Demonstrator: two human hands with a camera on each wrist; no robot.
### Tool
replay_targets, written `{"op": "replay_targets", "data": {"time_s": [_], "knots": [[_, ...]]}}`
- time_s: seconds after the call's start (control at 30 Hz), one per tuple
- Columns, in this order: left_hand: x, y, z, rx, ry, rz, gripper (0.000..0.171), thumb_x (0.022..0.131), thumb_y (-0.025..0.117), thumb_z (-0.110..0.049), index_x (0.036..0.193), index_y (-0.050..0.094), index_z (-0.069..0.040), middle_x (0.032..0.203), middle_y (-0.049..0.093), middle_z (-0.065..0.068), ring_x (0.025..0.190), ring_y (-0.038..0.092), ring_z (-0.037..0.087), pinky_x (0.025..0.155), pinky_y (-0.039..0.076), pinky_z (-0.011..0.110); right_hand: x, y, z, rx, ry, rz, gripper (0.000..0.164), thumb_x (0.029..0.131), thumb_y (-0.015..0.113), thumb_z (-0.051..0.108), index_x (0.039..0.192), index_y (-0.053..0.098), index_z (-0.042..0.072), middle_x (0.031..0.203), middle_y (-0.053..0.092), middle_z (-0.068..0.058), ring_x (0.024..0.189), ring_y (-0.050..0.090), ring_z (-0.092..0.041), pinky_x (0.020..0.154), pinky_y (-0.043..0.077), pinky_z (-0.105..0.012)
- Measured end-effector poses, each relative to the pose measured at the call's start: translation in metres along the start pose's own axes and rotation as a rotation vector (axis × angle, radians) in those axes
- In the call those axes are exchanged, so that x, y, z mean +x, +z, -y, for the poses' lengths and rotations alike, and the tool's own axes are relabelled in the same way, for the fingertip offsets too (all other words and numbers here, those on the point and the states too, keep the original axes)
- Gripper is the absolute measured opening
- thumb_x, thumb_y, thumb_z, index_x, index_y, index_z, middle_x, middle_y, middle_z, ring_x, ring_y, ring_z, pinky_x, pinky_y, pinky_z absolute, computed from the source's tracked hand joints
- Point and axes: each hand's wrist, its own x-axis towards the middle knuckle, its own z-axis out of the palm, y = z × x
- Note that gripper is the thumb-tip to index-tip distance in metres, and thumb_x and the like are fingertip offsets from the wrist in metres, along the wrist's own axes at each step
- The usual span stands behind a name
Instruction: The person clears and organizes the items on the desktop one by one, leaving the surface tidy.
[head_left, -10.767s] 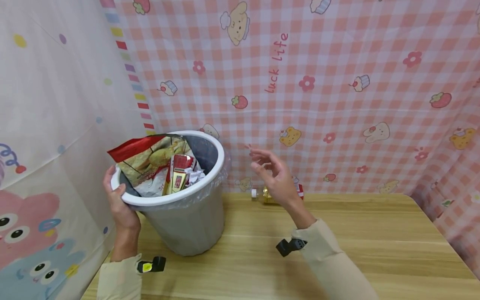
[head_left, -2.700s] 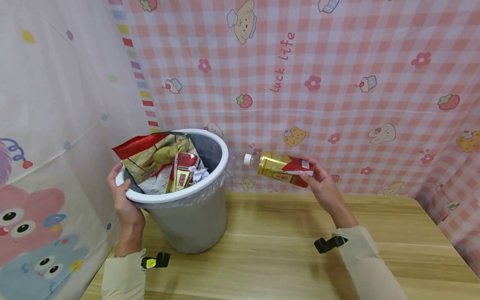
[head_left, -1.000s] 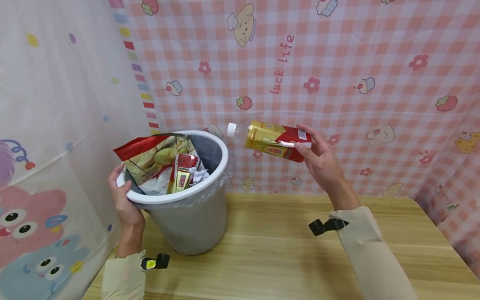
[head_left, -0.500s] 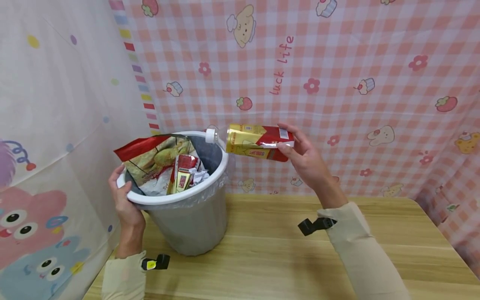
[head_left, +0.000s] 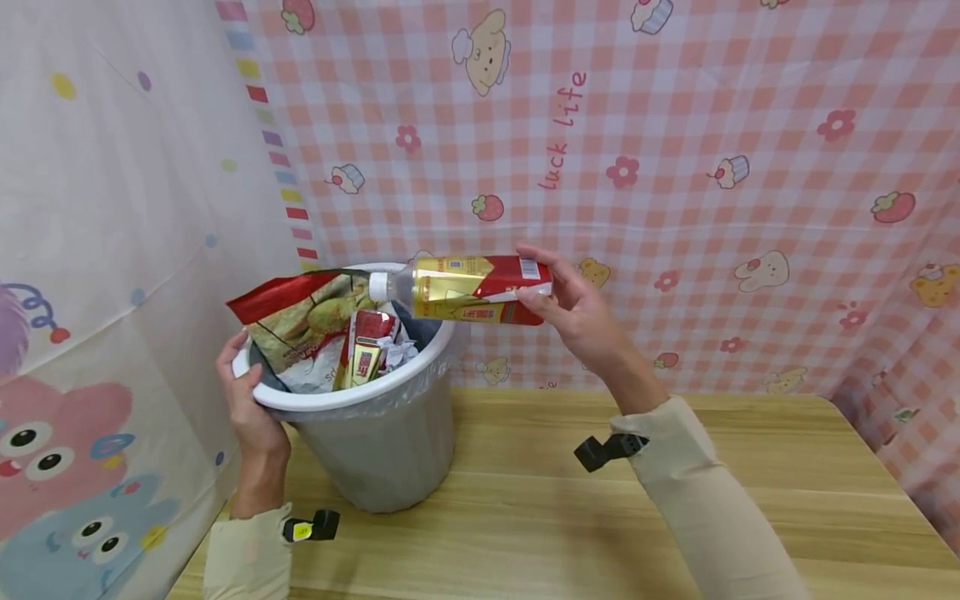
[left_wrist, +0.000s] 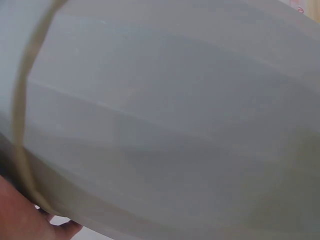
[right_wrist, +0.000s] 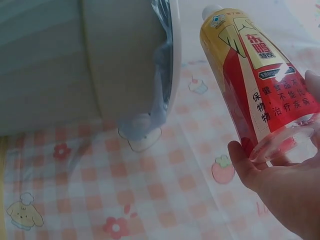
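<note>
My left hand (head_left: 251, 404) grips the white rim of a grey trash can (head_left: 382, 454), which leans toward me on the left of the table. Inside the can lie a red-and-tan food bag (head_left: 300, 321), a red-and-gold wrapper (head_left: 365, 350) and crumpled white paper (head_left: 400, 352). With my right hand (head_left: 581, 321) I hold a plastic drink bottle (head_left: 480, 289) by its base, thumb and fingers around it. The bottle lies almost level, its white cap over the can's opening. In the right wrist view the bottle's red and gold label (right_wrist: 260, 75) faces the camera.
A clear plastic liner (head_left: 442, 358) hangs over the can's rim. The can stands on a wooden table (head_left: 600, 500). A pink checked cloth (head_left: 675, 250) hangs behind it, and a white patterned cloth (head_left: 150, 250) closes off the left side.
Earlier the bottle lay on the table behind my right hand. It was picked up, raised and carried left until its cap is over the can. My left hand stays on the rim.
</note>
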Motion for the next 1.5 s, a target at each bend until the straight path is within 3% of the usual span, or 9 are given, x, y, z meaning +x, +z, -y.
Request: {"op": "replay_targets", "data": {"time_s": [0.23, 0.57, 0.97, 1.03, 1.2, 1.27, 1.43, 1.5], "knots": [[-0.001, 0.0, 0.0, 0.0, 0.004, -0.004, 0.049, 0.093, 0.031, -0.017, 0.141, 0.04, -0.014, 0.151, 0.033, 0.006, 0.139, 0.025, 0.02, 0.115, 0.012, 0.035, 0.008, 0.02, 0.004, 0.005, 0.007, 0.057, 0.053, 0.099, 0.058, 0.014, 0.149, 0.041, 0.022, 0.149, 0.037, -0.003, 0.129, 0.045, -0.029, 0.1, 0.046, -0.047], [-0.001, 0.001, -0.001, -0.011, 0.002, 0.0, 0.048, 0.093, 0.031, -0.016, 0.141, 0.04, -0.014, 0.15, 0.033, 0.006, 0.139, 0.025, 0.021, 0.115, 0.012, 0.035, 0.026, 0.046, 0.005, 0.032, 0.067, 0.155, 0.054, 0.099, 0.058, 0.012, 0.149, 0.04, 0.024, 0.143, 0.044, -0.012, 0.121, 0.056, -0.031, 0.095, 0.051, -0.044], [-0.001, 0.001, 0.0, -0.011, -0.001, -0.003, 0.048, 0.094, 0.03, -0.017, 0.141, 0.04, -0.014, 0.151, 0.032, 0.006, 0.14, 0.025, 0.021, 0.115, 0.012, 0.036, 0.041, 0.072, 0.001, -0.065, 0.037, 0.207, 0.057, 0.098, 0.061, 0.014, 0.151, 0.04, 0.017, 0.143, 0.048, -0.01, 0.114, 0.061, -0.026, 0.092, 0.053, -0.039], [-0.001, 0.001, 0.0, -0.019, 0.002, -0.005, 0.048, 0.093, 0.03, -0.017, 0.141, 0.04, -0.014, 0.151, 0.033, 0.006, 0.14, 0.025, 0.021, 0.114, 0.013, 0.035, 0.043, 0.077, 0.0, -0.133, 0.036, 0.203, 0.056, 0.098, 0.062, 0.019, 0.15, 0.041, 0.018, 0.144, 0.046, -0.008, 0.116, 0.057, -0.022, 0.094, 0.051, -0.036], [-0.002, 0.0, 0.0, -0.037, 0.012, -0.012, 0.048, 0.093, 0.03, -0.016, 0.14, 0.041, -0.013, 0.149, 0.035, 0.006, 0.139, 0.026, 0.022, 0.113, 0.015, 0.033, 0.046, 0.087, -0.004, -0.309, 0.0, 0.178, 0.053, 0.097, 0.064, 0.03, 0.147, 0.047, 0.025, 0.124, 0.046, -0.005, 0.103, 0.046, -0.018, 0.078, 0.043, -0.031], [-0.002, 0.001, 0.0, -0.037, 0.013, -0.014, 0.048, 0.093, 0.03, -0.016, 0.14, 0.042, -0.013, 0.149, 0.035, 0.006, 0.139, 0.026, 0.023, 0.112, 0.016, 0.032, 0.047, 0.091, -0.006, -0.303, -0.007, 0.184, 0.053, 0.096, 0.064, 0.029, 0.146, 0.047, 0.024, 0.122, 0.046, -0.006, 0.102, 0.046, -0.019, 0.076, 0.045, -0.029], [-0.002, 0.001, 0.0, -0.027, 0.011, -0.018, 0.048, 0.093, 0.03, -0.016, 0.14, 0.042, -0.014, 0.149, 0.035, 0.005, 0.138, 0.027, 0.023, 0.111, 0.017, 0.032, 0.05, 0.1, -0.007, -0.247, -0.005, 0.218, 0.054, 0.096, 0.066, 0.024, 0.146, 0.047, 0.017, 0.136, 0.044, -0.005, 0.116, 0.048, -0.015, 0.09, 0.049, -0.026], [-0.002, 0.002, 0.0, -0.022, 0.008, -0.017, 0.048, 0.093, 0.03, -0.016, 0.14, 0.042, -0.014, 0.15, 0.034, 0.005, 0.138, 0.026, 0.022, 0.112, 0.016, 0.032, 0.05, 0.103, -0.008, -0.265, -0.014, 0.225, 0.053, 0.096, 0.065, 0.024, 0.146, 0.047, 0.017, 0.13, 0.045, -0.006, 0.112, 0.047, -0.015, 0.088, 0.047, -0.025]]}}
